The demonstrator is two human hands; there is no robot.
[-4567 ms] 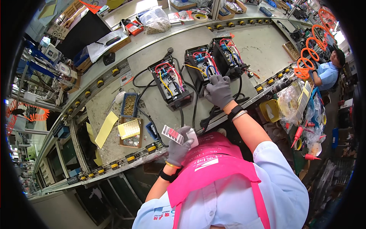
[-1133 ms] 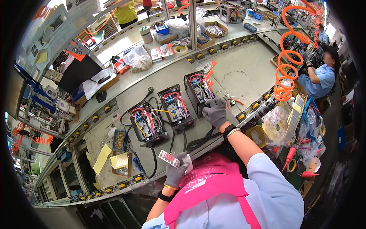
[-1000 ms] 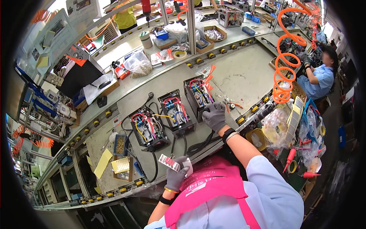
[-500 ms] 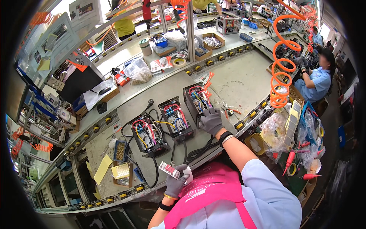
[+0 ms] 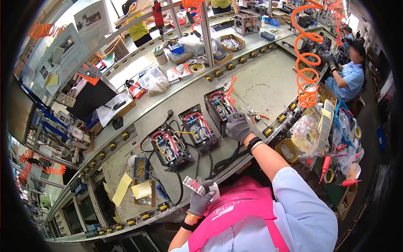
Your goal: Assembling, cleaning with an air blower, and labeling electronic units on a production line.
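Three open black-cased electronic units with coloured wires stand in a row on a grey board (image 5: pixel 138 122): a left unit (image 5: pixel 172 151), a middle unit (image 5: pixel 205 140) and a right unit (image 5: pixel 215 111). My right hand (image 5: pixel 238 127), in a grey glove, has its bent fingers on the near end of the right unit. Whatever lies under those fingertips is hidden. Close to my apron, my gloved left hand (image 5: pixel 199 202) is closed around a small stack of white-and-red labels (image 5: pixel 194 185). A white curled piece (image 5: pixel 214 191) shows beside its fingers.
Black cables (image 5: pixel 226 164) trail off the board's near side. Pliers (image 5: pixel 257 116) lie right of the units. A blue bin (image 5: pixel 140 168) of small parts and yellow sheets (image 5: pixel 122 190) are at left. An orange coiled hose (image 5: pixel 308 71) hangs at right; a co-worker (image 5: pixel 350 75) sits beyond.
The whole view has shifted a little, with the bench appearing further right. My right hand has slid slightly up along the right unit's end. My left hand keeps its hold on the labels.
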